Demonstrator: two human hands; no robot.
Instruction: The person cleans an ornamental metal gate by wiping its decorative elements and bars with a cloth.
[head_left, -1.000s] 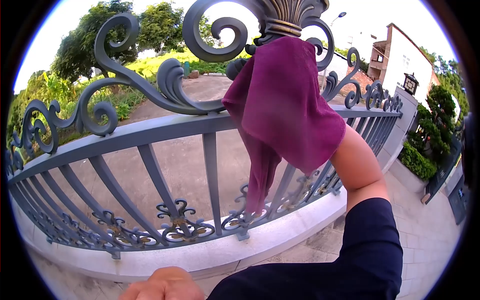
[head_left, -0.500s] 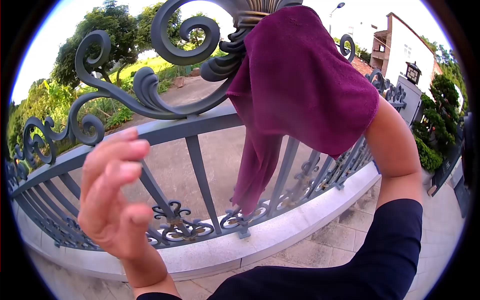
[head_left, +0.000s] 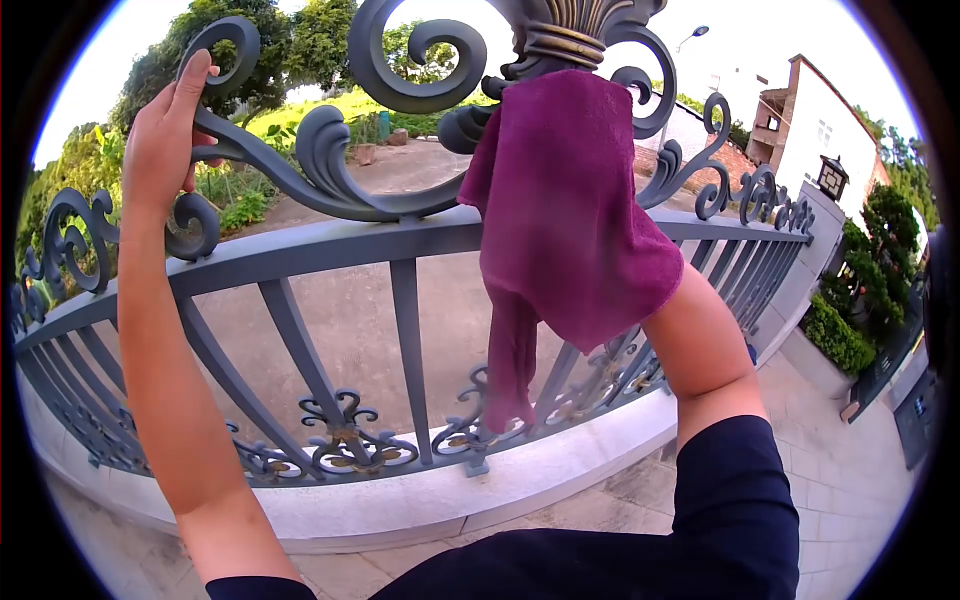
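Possibly the cloth's (head_left: 575, 200) dangling end snags the railing (head_left: 330, 252), with left hand (head_left: 155, 155) fingers curled round 1 scroll (head_left: 251, 48), right fingers hidden, grip unclear.

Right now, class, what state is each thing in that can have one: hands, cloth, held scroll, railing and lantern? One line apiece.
Left hand: closed around the grey scroll.
Right hand: hidden under the cloth.
Purple cloth: unfolded, draped, one end dangling; wet or dry, cannot tell.
Grey scroll: upright, gripped.
Railing: standing.
Lantern: upright on its pillar; lit or unlit, cannot tell.
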